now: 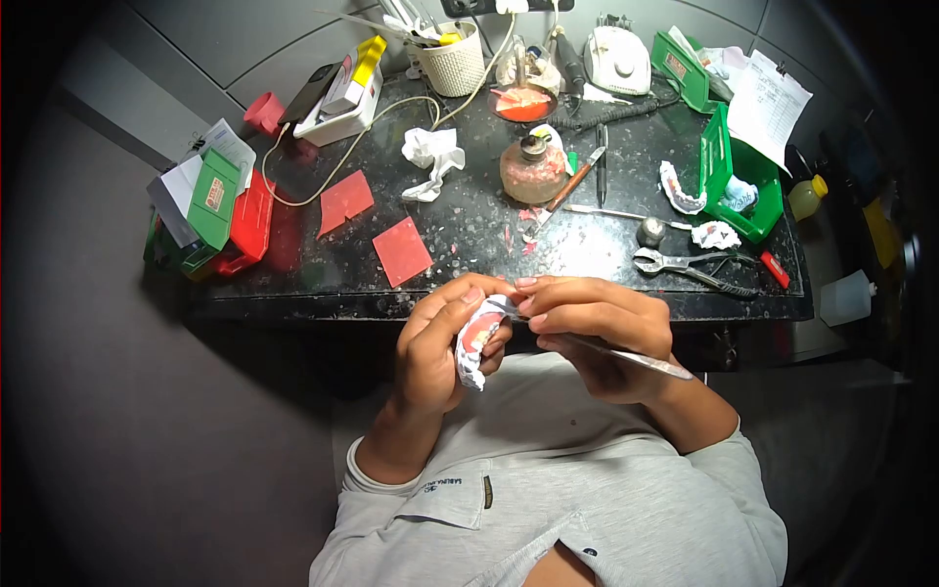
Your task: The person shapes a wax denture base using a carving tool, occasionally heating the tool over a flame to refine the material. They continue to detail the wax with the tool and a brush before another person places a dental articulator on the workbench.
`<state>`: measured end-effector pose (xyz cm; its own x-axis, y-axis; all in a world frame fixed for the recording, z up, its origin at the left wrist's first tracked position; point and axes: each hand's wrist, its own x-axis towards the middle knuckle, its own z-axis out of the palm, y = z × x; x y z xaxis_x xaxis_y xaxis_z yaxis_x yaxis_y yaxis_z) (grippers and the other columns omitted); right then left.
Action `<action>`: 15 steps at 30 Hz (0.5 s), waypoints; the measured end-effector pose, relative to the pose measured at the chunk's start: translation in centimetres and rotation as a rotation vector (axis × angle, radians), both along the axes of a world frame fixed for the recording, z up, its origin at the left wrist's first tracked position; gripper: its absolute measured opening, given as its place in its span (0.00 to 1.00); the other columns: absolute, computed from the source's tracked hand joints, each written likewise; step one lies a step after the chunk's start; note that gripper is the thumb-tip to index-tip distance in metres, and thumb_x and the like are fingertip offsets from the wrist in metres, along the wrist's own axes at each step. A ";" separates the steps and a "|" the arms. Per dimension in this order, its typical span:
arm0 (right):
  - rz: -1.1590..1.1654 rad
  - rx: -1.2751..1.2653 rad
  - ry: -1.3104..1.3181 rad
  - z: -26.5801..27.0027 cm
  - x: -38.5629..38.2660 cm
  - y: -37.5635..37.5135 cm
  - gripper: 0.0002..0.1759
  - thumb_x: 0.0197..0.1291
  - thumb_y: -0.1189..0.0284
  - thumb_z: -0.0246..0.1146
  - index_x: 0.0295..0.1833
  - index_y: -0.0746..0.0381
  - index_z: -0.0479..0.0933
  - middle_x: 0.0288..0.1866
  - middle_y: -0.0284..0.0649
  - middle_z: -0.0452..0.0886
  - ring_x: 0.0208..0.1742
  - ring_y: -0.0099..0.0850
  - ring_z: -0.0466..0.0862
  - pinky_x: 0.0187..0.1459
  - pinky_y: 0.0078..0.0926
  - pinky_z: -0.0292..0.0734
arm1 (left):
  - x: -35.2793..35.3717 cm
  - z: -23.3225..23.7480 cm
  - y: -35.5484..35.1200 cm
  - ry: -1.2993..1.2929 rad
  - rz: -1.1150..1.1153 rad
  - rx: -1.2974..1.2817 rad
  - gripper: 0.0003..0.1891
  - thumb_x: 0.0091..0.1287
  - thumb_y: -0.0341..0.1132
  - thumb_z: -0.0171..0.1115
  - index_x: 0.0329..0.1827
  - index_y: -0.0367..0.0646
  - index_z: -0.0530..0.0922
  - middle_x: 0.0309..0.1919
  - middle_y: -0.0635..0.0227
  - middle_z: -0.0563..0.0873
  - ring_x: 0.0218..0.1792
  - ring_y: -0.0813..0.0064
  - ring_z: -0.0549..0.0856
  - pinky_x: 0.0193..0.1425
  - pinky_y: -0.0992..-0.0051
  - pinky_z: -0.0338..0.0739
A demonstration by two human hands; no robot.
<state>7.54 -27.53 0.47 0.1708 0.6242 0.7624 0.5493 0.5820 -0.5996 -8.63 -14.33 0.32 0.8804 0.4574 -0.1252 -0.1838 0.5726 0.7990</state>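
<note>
My left hand (430,342) is wrapped round a white plaster dental cast (469,367), held up in front of my chest. Pink wax (481,331) covers part of the cast's inner side, with a small yellowish patch on it. In my right hand (616,318) is a slim metal wax carver (648,363); its broad flat end sticks out behind the palm to the right. The fingertips of that hand pinch the tool right at the cast's upper edge, and they hide its working tip.
On the black bench (323,284) lie pink wax sheets (402,251), crumpled tissue (433,157), a glass spirit burner (533,171), a wax knife (577,181) and pliers (675,262). Green boxes (751,210) with casts stand at right; a red and green box (252,220) stands at left.
</note>
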 end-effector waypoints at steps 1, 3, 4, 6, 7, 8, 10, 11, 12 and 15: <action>0.022 0.037 -0.053 0.0 0.0 0.2 0.12 0.58 0.84 0.74 0.47 0.69 0.84 0.49 0.49 0.89 0.53 0.44 0.92 0.57 0.38 0.88 | -0.1 -0.1 0.2 0.001 0.003 -0.002 0.20 0.81 0.37 0.46 0.59 0.24 0.75 0.30 0.58 0.80 0.23 0.80 0.74 0.20 0.82 0.65; 0.025 0.009 -0.051 0.2 -0.2 0.1 0.11 0.59 0.84 0.74 0.47 0.69 0.84 0.48 0.49 0.89 0.53 0.46 0.91 0.59 0.41 0.87 | -0.3 -0.3 0.6 0.009 -0.092 -0.091 0.20 0.81 0.37 0.47 0.58 0.25 0.75 0.31 0.58 0.80 0.23 0.80 0.74 0.19 0.83 0.63; 0.036 -0.005 -0.031 0.1 -0.2 0.1 0.11 0.59 0.83 0.74 0.48 0.69 0.84 0.47 0.49 0.89 0.53 0.46 0.91 0.58 0.40 0.87 | -0.3 -0.2 0.6 0.009 -0.091 -0.093 0.20 0.81 0.37 0.47 0.58 0.25 0.75 0.31 0.58 0.80 0.23 0.80 0.74 0.19 0.83 0.63; 0.047 -0.020 -0.012 0.1 -0.2 0.1 0.11 0.59 0.83 0.74 0.48 0.69 0.84 0.47 0.50 0.89 0.53 0.46 0.91 0.58 0.40 0.88 | -0.2 -0.1 0.4 0.014 -0.091 -0.173 0.18 0.80 0.36 0.47 0.57 0.25 0.75 0.32 0.58 0.81 0.23 0.80 0.75 0.17 0.83 0.62; 0.031 -0.010 -0.025 0.2 -0.2 0.1 0.11 0.59 0.82 0.74 0.48 0.69 0.85 0.47 0.50 0.89 0.52 0.45 0.92 0.56 0.39 0.88 | -0.2 -0.1 0.4 0.014 -0.090 -0.174 0.18 0.80 0.36 0.47 0.57 0.25 0.75 0.32 0.58 0.81 0.23 0.80 0.75 0.17 0.83 0.62; 0.015 0.000 -0.037 0.2 -0.2 0.1 0.11 0.59 0.81 0.74 0.48 0.69 0.85 0.46 0.50 0.89 0.52 0.45 0.92 0.55 0.38 0.88 | -0.2 0.0 0.5 0.020 -0.100 -0.192 0.18 0.80 0.35 0.48 0.57 0.26 0.76 0.33 0.57 0.81 0.23 0.80 0.76 0.17 0.83 0.63; 0.007 -0.002 -0.051 0.1 -0.3 0.0 0.12 0.59 0.81 0.75 0.48 0.69 0.85 0.46 0.49 0.89 0.51 0.44 0.92 0.53 0.36 0.89 | -0.3 0.0 0.5 0.026 -0.109 -0.211 0.17 0.80 0.35 0.48 0.57 0.27 0.76 0.33 0.57 0.81 0.23 0.79 0.76 0.17 0.84 0.63; -0.001 -0.004 -0.067 0.0 -0.3 0.0 0.12 0.59 0.81 0.75 0.48 0.69 0.85 0.46 0.49 0.90 0.50 0.44 0.92 0.51 0.35 0.89 | -0.3 0.1 0.5 0.031 -0.117 -0.213 0.16 0.80 0.35 0.48 0.57 0.28 0.76 0.33 0.57 0.81 0.23 0.79 0.77 0.16 0.84 0.63; 0.000 -0.004 -0.067 -0.1 -0.4 0.0 0.12 0.59 0.81 0.75 0.48 0.69 0.85 0.46 0.49 0.90 0.50 0.44 0.92 0.51 0.35 0.89 | -0.3 0.1 0.5 0.037 -0.125 -0.215 0.16 0.80 0.35 0.48 0.57 0.29 0.76 0.33 0.57 0.81 0.23 0.79 0.77 0.16 0.84 0.63; -0.018 0.009 -0.047 -0.4 -0.6 0.1 0.11 0.59 0.81 0.75 0.47 0.69 0.85 0.46 0.50 0.90 0.48 0.42 0.93 0.49 0.33 0.89 | -0.4 -0.1 0.6 0.022 -0.142 -0.217 0.16 0.80 0.35 0.48 0.57 0.29 0.76 0.33 0.56 0.81 0.23 0.79 0.77 0.16 0.83 0.63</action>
